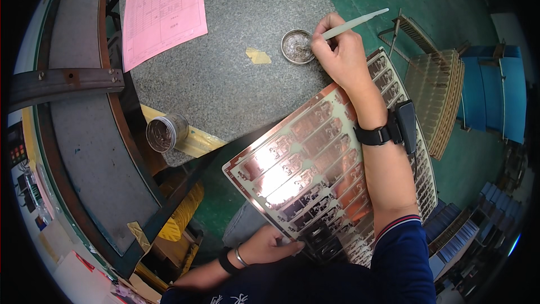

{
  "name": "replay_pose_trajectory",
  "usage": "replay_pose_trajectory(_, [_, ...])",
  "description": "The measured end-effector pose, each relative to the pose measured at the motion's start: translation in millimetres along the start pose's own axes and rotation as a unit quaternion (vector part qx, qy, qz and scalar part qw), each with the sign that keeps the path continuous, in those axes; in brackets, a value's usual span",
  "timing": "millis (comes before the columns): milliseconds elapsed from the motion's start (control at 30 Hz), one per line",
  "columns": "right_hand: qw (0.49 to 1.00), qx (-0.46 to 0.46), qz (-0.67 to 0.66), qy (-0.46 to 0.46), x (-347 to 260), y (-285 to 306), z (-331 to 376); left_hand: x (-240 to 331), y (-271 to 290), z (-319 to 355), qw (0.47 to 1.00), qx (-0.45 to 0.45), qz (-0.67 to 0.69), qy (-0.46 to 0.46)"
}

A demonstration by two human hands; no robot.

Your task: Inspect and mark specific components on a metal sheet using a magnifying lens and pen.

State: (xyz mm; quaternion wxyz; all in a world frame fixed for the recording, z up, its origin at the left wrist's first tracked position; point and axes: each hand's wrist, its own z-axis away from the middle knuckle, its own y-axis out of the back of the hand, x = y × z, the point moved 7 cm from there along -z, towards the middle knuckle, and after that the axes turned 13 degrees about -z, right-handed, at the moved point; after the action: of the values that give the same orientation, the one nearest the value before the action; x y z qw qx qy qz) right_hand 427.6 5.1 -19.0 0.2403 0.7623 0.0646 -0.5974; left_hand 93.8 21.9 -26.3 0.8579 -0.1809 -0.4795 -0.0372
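Note:
My right hand (344,59) is closed around a slim, pale-handled tool (360,21), probably a brush, its lower end down at a small round metal dish (283,50). A dark, glistening substance lies in the dish. Beneath my right forearm, a large copper-coloured circuit board panel (320,152) with rows of cut-out patterns slants from the table's edge toward my body. My left hand (265,247) grips the near left edge of this panel, thumb on top and the other fingers mostly hidden below.
The grey speckled table (236,101) carries a pink printed sheet (166,11), a scrap of yellow tape (258,56) and an open jar (179,128) at its corner. A metal frame (67,87) stands left. Slotted racks (436,90) and a blue bin (492,93) are right.

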Motion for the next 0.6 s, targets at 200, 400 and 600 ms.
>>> replay_pose_trajectory(200, [1.0, -0.009, 0.002, 0.0, -1, -1, -1, -5, -1, 0, 1.0, -0.006, 0.009, 0.004])
replay_pose_trajectory(400, [1.0, -0.006, 0.009, 0.003, -1, -3, 3, -11, -3, 5, 0.998, -0.018, 0.043, 0.046])
replay_pose_trajectory(600, [0.987, 0.062, -0.147, 0.004, 25, 20, 4, 7, 3, -1, 1.0, 0.007, -0.021, 0.016])
